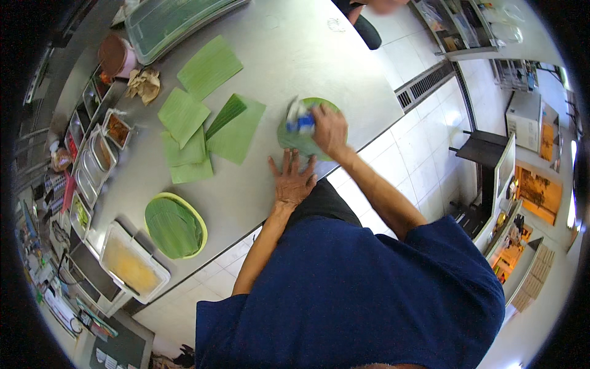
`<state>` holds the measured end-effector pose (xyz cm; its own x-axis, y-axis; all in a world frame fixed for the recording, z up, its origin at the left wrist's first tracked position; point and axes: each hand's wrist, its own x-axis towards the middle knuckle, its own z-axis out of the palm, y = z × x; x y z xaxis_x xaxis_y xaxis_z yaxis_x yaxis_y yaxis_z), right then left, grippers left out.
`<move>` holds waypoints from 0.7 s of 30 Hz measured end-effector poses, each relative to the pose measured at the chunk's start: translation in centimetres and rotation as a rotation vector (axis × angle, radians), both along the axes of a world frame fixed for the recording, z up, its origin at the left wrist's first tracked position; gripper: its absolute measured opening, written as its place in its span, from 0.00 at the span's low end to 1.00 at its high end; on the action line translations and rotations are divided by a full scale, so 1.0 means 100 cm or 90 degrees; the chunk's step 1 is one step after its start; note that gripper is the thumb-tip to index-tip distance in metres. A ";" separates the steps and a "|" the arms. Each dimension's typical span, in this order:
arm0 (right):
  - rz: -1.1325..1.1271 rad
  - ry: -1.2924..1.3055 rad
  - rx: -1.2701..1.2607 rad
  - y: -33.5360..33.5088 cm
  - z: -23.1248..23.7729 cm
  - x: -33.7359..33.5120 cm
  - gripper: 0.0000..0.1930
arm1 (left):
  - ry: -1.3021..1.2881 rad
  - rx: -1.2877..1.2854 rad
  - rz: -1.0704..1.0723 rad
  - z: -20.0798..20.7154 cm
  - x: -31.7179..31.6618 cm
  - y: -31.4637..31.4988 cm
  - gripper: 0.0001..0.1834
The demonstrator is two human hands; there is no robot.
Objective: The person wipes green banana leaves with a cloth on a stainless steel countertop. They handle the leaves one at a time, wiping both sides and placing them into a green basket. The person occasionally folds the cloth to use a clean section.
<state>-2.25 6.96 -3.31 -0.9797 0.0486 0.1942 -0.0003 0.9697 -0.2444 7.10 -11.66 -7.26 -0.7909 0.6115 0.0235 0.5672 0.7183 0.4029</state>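
My left hand (pixel 294 182) lies with fingers spread near the table's front edge, its fingertips at the near side of a rounded green leaf piece (pixel 286 140). Over that piece, my right hand (pixel 330 130) is closed on a blue-and-white thing (pixel 301 120), too smeared by motion to name. Further left, several cut green leaf sheets (pixel 212 64) lie loose, some overlapping, one with a folded strip (pixel 226 115). An oval yellow-green dish (pixel 204 230) near the front edge holds a stack of rounded leaf pieces (pixel 174 226).
The steel table (pixel 295 46) carries a lidded clear tub (pixel 175 27) and crumpled brown paper (pixel 144 85) at far left. Food trays (pixel 95 160) line the left side, with a white container (pixel 135 261) of yellowish food nearer. Another person's hand (pixel 386 6) shows at the top.
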 end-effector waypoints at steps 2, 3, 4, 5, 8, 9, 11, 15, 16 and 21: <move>0.082 -0.078 0.040 -0.003 -0.025 0.040 0.16 | -0.001 0.011 -0.003 0.000 0.000 0.001 0.29; 0.102 -0.071 0.031 0.010 -0.032 0.041 0.13 | 0.013 0.023 -0.002 -0.001 0.002 0.000 0.29; 0.077 -0.049 0.033 0.019 -0.030 0.027 0.12 | 0.031 0.032 0.000 -0.003 0.001 0.000 0.29; 0.057 -0.028 0.031 0.026 -0.023 0.008 0.12 | 0.035 0.018 0.002 -0.003 0.001 -0.001 0.29; -0.055 0.019 0.048 0.048 -0.029 -0.028 0.14 | 0.060 0.009 -0.007 -0.002 -0.006 0.002 0.30; -0.080 0.029 0.045 0.058 -0.031 -0.039 0.14 | 0.066 0.019 -0.009 -0.004 0.000 0.000 0.30; -0.128 -0.011 0.000 0.068 -0.018 -0.057 0.17 | 0.075 0.019 -0.011 -0.003 0.003 -0.002 0.30; -0.385 -0.034 -0.344 0.092 0.022 -0.043 0.25 | 0.076 0.006 -0.014 0.003 0.002 -0.002 0.29; -0.414 -0.036 -0.546 0.097 0.027 -0.033 0.24 | 0.078 0.015 -0.019 0.002 0.001 0.001 0.29; -0.338 -0.030 -1.372 0.069 0.081 0.042 0.24 | 0.079 0.183 0.076 0.030 -0.021 0.002 0.28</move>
<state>1.97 13.83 4.76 -0.8090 0.2767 -0.5187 0.1292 -0.7770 -0.6161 5.02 -11.43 -4.24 -0.8367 0.4696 0.2818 0.5435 0.6490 0.5324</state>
